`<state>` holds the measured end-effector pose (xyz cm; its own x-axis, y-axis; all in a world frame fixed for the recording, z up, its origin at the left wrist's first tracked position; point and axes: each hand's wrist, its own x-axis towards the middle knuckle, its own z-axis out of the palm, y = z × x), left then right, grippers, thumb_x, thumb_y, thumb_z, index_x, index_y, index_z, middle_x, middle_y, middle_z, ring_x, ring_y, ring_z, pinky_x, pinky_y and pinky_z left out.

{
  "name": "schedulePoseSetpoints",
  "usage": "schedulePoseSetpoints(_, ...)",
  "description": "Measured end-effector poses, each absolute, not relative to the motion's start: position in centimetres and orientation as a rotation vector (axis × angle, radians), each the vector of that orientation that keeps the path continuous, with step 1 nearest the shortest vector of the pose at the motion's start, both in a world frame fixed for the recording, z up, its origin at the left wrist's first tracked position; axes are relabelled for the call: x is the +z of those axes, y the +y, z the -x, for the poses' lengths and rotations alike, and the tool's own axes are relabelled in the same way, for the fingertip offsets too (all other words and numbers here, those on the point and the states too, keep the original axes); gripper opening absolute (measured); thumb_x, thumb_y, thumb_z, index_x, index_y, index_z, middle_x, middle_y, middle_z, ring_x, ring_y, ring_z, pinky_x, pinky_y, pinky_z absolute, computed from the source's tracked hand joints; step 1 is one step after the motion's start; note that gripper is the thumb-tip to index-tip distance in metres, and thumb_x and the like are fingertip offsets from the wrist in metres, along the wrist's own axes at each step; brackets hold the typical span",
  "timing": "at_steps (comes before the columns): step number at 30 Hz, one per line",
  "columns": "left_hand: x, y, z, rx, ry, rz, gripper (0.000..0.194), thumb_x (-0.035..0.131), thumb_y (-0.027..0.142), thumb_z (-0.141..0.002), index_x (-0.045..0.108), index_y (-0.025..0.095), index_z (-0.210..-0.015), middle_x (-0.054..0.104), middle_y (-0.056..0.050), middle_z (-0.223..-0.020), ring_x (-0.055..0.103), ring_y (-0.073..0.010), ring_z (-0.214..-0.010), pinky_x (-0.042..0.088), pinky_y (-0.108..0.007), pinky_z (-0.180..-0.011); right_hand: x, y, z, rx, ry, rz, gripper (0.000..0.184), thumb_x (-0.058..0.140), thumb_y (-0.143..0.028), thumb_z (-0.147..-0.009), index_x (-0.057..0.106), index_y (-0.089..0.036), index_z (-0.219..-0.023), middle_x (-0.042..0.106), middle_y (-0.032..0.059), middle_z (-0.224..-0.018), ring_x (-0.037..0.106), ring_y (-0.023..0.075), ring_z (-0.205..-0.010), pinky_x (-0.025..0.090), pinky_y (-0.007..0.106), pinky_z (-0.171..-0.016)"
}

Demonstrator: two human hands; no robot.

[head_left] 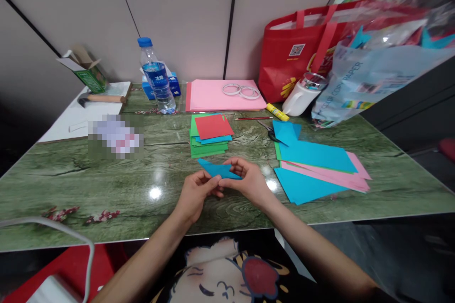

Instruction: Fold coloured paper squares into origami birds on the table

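Observation:
A folded piece of blue paper is held just above the green table, in front of me at the centre. My left hand pinches its lower left edge with fingers closed. My right hand grips its right end, thumb and fingers curled around it. Behind the hands lies a stack of green, blue and red paper squares.
Larger blue and pink sheets lie at right, with scissors and a pencil behind them. Farther back are a pink sheet pile with tape rings, a water bottle, a glue stick, a red bag and a plastic bag.

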<state>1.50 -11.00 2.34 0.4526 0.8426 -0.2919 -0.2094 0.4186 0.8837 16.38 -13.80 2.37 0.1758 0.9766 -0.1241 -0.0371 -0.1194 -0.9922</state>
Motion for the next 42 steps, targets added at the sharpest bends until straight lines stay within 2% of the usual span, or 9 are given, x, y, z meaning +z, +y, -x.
schedulePoseSetpoints(6,2.5,-10.1,-1.4,0.76,0.909,-0.99,0.023,0.077,0.028,-0.06,0.061,0.011,-0.063,0.065,-0.002,-0.055,0.06,-0.0116,-0.05,0.052,-0.023,-0.052,2.8,-13.4,-17.3,1.271,-1.034,1.394,0.036,0.082,-0.03,-0.047,0.058,-0.017,-0.072,0.06,-0.0033,-0.062,0.056,0.0122,-0.059,0.044,0.025,-0.058)
schedulePoseSetpoints(13,2.1,-9.0,-0.8,0.655,0.877,-1.036,0.026,0.076,0.031,-0.062,0.062,0.01,-0.068,0.068,-0.005,-0.058,0.063,-0.0142,-0.051,0.054,-0.025,-0.054,2.4,-13.1,-18.4,1.466,-1.121,1.321,0.033,0.08,-0.032,-0.052,0.061,-0.015,-0.071,0.06,-0.0034,-0.059,0.053,0.0103,-0.054,0.042,0.023,-0.053)
schedulePoseSetpoints(18,1.8,-8.8,-0.6,0.696,0.904,-0.978,0.028,0.077,0.032,-0.06,0.061,0.01,-0.068,0.07,-0.008,-0.062,0.067,-0.0186,-0.058,0.056,-0.03,-0.06,1.3,-12.9,-18.2,1.257,-0.967,1.404,0.035,0.08,-0.03,-0.051,0.061,-0.016,-0.077,0.06,-0.0043,-0.063,0.052,0.009,-0.053,0.043,0.023,-0.054)
schedulePoseSetpoints(22,2.1,-8.8,-0.6,0.648,0.892,-1.009,0.027,0.077,0.03,-0.061,0.062,0.01,-0.07,0.071,-0.008,-0.07,0.068,-0.0188,-0.064,0.056,-0.032,-0.067,1.2,-12.7,-17.8,1.267,-0.774,1.252,0.043,0.08,-0.031,-0.05,0.058,-0.018,-0.084,0.064,-0.0025,-0.068,0.059,0.0133,-0.061,0.05,0.028,-0.058)
schedulePoseSetpoints(27,2.7,-9.1,-0.7,0.537,0.788,-1.122,0.031,0.075,0.029,-0.063,0.066,0.01,-0.086,0.071,-0.011,-0.083,0.068,-0.019,-0.068,0.056,-0.031,-0.066,1.8,-12.7,-17.7,1.254,-0.861,1.237,0.036,0.081,-0.028,-0.048,0.057,-0.018,-0.073,0.066,-0.0015,-0.066,0.06,0.0127,-0.057,0.049,0.025,-0.054)
schedulePoseSetpoints(29,2.8,-9.2,-0.8,0.528,0.793,-1.16,0.029,0.073,0.031,-0.065,0.066,0.01,-0.085,0.071,-0.01,-0.077,0.067,-0.0183,-0.065,0.056,-0.029,-0.062,2.0,-12.8,-17.7,1.28,-0.97,1.24,0.03,0.08,-0.029,-0.051,0.058,-0.017,-0.068,0.064,-0.002,-0.063,0.058,0.0117,-0.054,0.048,0.024,-0.053)
schedulePoseSetpoints(32,2.8,-9.4,-1.0,0.565,0.85,-1.198,0.026,0.071,0.035,-0.067,0.064,0.01,-0.069,0.069,-0.007,-0.062,0.066,-0.0176,-0.056,0.055,-0.027,-0.055,2.2,-13.0,-17.5,1.31,-1.093,1.212,0.024,0.077,-0.033,-0.058,0.06,-0.016,-0.065,0.061,-0.003,-0.061,0.056,0.0106,-0.054,0.047,0.023,-0.053)
schedulePoseSetpoints(35,2.7,-9.5,-1.1,0.592,0.832,-1.196,0.028,0.071,0.038,-0.068,0.061,0.011,-0.064,0.069,-0.007,-0.062,0.067,-0.0188,-0.056,0.055,-0.029,-0.054,2.3,-13.0,-17.4,1.315,-1.101,1.192,0.025,0.072,-0.039,-0.065,0.06,-0.017,-0.064,0.058,-0.0034,-0.059,0.054,0.0103,-0.053,0.046,0.023,-0.051)
schedulePoseSetpoints(42,2.4,-9.5,-1.2,0.518,0.777,-1.192,0.029,0.069,0.038,-0.07,0.061,0.011,-0.075,0.07,-0.008,-0.068,0.067,-0.0177,-0.059,0.056,-0.028,-0.057,2.5,-13.0,-17.3,1.252,-1.094,1.266,0.033,0.073,-0.043,-0.061,0.055,-0.017,-0.053,0.053,-0.005,-0.049,0.048,0.0084,-0.043,0.041,0.021,-0.043)
